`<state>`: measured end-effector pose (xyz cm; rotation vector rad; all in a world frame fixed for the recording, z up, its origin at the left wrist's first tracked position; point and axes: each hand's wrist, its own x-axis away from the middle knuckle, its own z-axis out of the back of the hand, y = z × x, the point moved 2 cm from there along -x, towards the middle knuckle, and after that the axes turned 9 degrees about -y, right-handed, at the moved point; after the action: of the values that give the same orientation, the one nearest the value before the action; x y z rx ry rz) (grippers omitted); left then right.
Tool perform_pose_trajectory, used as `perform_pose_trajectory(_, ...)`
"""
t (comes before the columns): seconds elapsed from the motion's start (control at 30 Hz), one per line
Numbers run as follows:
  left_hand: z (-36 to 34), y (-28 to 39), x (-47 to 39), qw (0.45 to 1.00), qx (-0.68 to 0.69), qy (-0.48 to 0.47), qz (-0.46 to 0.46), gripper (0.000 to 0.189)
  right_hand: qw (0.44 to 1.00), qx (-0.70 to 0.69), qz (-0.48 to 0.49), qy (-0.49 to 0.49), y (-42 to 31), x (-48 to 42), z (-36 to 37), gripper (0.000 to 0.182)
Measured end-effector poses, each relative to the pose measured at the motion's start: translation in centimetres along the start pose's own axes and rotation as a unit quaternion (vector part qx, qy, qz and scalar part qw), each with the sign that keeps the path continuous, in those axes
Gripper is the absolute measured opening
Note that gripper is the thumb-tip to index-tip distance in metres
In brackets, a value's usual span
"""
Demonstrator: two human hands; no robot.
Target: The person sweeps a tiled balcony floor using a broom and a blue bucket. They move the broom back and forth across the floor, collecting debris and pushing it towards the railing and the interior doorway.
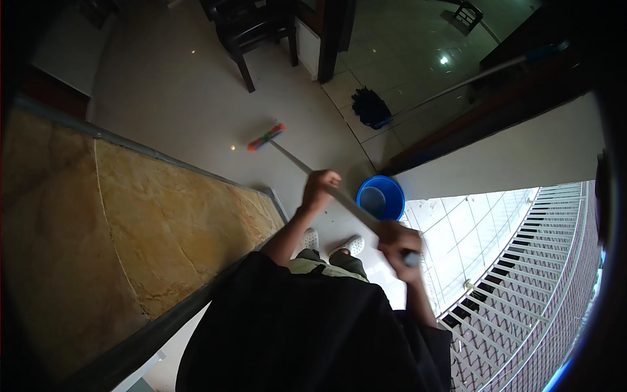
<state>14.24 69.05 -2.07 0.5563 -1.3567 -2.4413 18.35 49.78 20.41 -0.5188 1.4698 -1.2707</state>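
A broom with an orange, green and blue head (pixel 267 137) rests on the floor in front of me. Its pale pole (pixel 352 206) slants back toward my body. Around the middle of the pole, my left hand (pixel 317 191) is closed. My right hand (pixel 399 247), slightly blurred, grips the upper end, and the pole's grey tip sticks out past it. Just beyond my right hand stands a blue bucket (pixel 391 196); something pale and round shows inside it, too unclear to name.
A marble-topped counter (pixel 186 210) runs along my left. Ahead is a dark chair (pixel 259 34). Past the threshold lies a dark blue mop head (pixel 371 108), its pole (pixel 460 87) slanting up to the right. At right, a white railing (pixel 529 274) borders a bright tiled area (pixel 455 230).
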Motion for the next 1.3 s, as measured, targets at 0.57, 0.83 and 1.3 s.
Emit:
perform_pose_trajectory(0.57, -2.0, 12.0, -3.8, 0.977, -0.019, -0.187, -0.102, 0.030, 0.990, -0.061, 0.099, 0.086, -8.0, -2.2, 7.9, 0.030)
perform_pose_trajectory(0.83, 0.6, -6.1, -6.7, 0.989, -0.143, 0.005, -0.021, 0.034, 1.000, 0.003, -0.018, -0.009, 11.0, -6.4, 1.8, 0.021)
perform_pose_trajectory(1.3, -11.0, 11.1, -14.9, 0.984, -0.031, -0.175, -0.031, 0.018, 0.980, -0.197, 0.003, -0.016, -2.1, -12.6, 23.6, 0.036)
